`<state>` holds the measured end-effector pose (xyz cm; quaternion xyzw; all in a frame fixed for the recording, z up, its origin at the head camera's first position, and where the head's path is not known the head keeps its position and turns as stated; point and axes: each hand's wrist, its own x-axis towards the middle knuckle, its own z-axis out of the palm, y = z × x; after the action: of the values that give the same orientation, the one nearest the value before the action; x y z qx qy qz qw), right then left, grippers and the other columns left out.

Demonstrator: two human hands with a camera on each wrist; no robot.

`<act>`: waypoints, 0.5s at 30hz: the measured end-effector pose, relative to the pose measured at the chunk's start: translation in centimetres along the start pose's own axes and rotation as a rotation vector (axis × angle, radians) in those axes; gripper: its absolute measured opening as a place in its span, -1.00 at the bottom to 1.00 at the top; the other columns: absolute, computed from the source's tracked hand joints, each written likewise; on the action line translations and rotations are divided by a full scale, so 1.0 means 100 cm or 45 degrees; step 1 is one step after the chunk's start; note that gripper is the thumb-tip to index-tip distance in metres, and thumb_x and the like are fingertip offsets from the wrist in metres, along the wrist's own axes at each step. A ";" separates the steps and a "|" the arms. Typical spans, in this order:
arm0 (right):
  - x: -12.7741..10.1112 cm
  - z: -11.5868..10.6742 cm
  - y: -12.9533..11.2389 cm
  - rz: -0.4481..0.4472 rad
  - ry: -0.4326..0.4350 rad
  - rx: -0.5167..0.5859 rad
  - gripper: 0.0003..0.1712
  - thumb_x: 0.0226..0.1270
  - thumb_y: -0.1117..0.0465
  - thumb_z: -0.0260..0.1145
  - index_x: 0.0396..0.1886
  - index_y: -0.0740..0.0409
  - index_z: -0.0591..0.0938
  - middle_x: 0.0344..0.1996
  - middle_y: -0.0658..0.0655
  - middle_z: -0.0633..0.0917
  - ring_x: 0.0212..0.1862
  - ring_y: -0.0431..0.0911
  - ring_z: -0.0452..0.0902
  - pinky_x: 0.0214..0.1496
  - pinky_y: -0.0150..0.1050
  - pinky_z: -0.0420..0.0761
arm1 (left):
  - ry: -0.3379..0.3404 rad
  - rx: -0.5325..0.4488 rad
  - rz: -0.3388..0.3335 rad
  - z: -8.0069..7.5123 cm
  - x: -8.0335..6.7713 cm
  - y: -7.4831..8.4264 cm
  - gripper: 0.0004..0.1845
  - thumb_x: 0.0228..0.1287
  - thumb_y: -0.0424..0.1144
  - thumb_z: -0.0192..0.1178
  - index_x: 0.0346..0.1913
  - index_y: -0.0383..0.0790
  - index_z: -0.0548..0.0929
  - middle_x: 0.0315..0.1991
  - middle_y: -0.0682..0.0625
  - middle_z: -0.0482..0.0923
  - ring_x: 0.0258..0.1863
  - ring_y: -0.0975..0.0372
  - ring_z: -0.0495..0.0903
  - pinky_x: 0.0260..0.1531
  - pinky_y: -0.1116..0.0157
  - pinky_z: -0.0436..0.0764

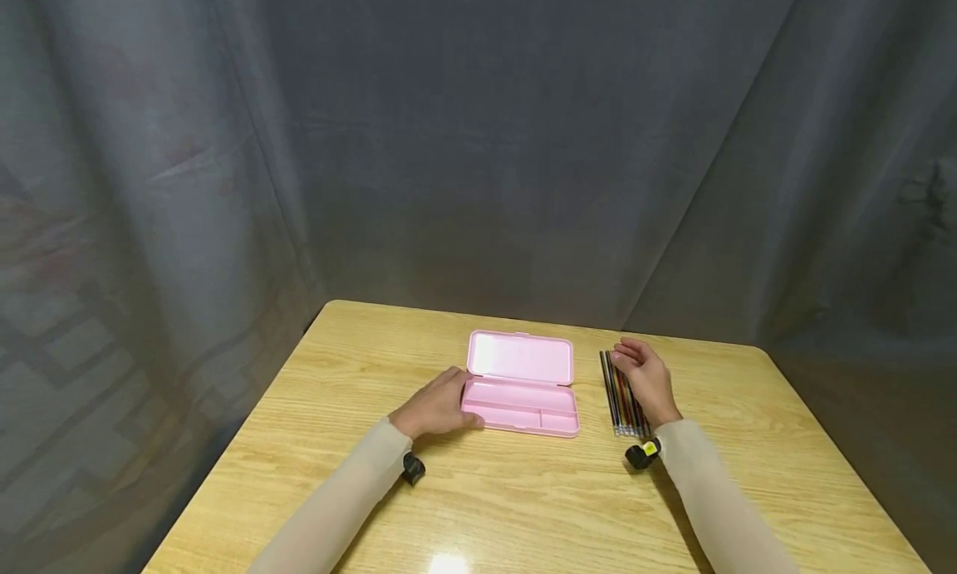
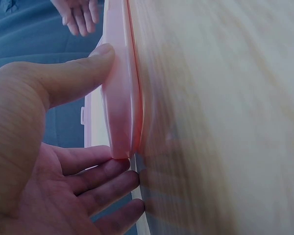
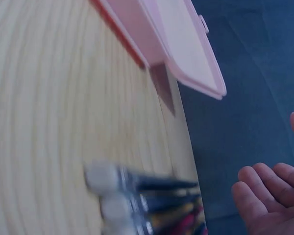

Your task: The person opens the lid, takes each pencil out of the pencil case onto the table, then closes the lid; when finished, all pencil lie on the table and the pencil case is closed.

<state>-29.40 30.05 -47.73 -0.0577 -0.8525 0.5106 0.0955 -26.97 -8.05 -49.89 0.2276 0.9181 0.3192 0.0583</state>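
A pink pencil case (image 1: 521, 383) lies open on the wooden table (image 1: 336, 366), its lid (image 1: 520, 357) tipped back. My left hand (image 1: 437, 405) rests against the case's left end; in the left wrist view the thumb (image 2: 73, 73) presses the case's edge (image 2: 120, 98) and the fingers (image 2: 108, 181) lie relaxed below it. A row of several pens (image 1: 622, 394) lies right of the case. My right hand (image 1: 645, 378) hovers over the pens with loosely curled fingers (image 3: 264, 191) and holds nothing. The pens' ends (image 3: 137, 205) show blurred in the right wrist view.
Grey curtains (image 1: 478, 142) hang behind and beside the table. Bare wood (image 1: 523, 507) stretches in front of the case to the near edge. Small black wrist cameras (image 1: 413, 468) sit under both sleeves.
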 end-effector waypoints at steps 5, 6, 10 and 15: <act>0.002 0.018 -0.003 -0.039 -0.080 0.007 -0.38 0.54 0.05 0.21 0.48 0.16 0.37 0.36 0.22 0.56 0.09 -0.43 0.52 0.00 -0.74 0.39 | -0.001 0.007 -0.005 0.000 -0.001 0.000 -0.19 0.06 0.01 0.52 0.37 -0.18 0.48 0.22 -0.03 0.52 0.14 0.14 0.52 0.22 0.03 0.55; 0.003 0.022 -0.004 -0.038 -0.098 0.017 -0.37 0.54 0.06 0.21 0.49 0.17 0.36 0.37 0.22 0.55 0.16 -0.33 0.53 0.00 -0.74 0.40 | -0.004 0.007 -0.008 0.000 -0.001 0.000 -0.19 0.05 0.02 0.52 0.37 -0.18 0.48 0.23 -0.03 0.51 0.14 0.14 0.52 0.22 0.03 0.55; 0.007 0.033 -0.007 -0.018 -0.201 0.118 -0.32 0.57 0.07 0.16 0.54 0.24 0.26 0.44 0.29 0.45 0.39 0.08 0.45 0.15 -0.58 0.53 | -0.004 0.007 -0.008 0.000 -0.001 0.001 -0.18 0.04 0.01 0.53 0.37 -0.19 0.48 0.21 -0.03 0.52 0.12 0.15 0.52 0.21 0.04 0.56; 0.010 0.042 -0.008 0.086 -0.349 0.315 -0.28 0.62 0.12 0.06 0.59 0.32 0.07 0.53 0.39 0.24 0.52 0.23 0.26 0.50 0.01 0.41 | -0.008 0.020 -0.007 0.000 -0.001 0.004 -0.18 0.04 0.02 0.52 0.37 -0.18 0.48 0.19 -0.01 0.53 0.11 0.16 0.52 0.20 0.05 0.56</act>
<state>-31.35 26.24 -48.83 -0.0042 -0.7859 0.6175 -0.0322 -26.76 -7.84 -49.65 0.2266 0.9210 0.3111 0.0601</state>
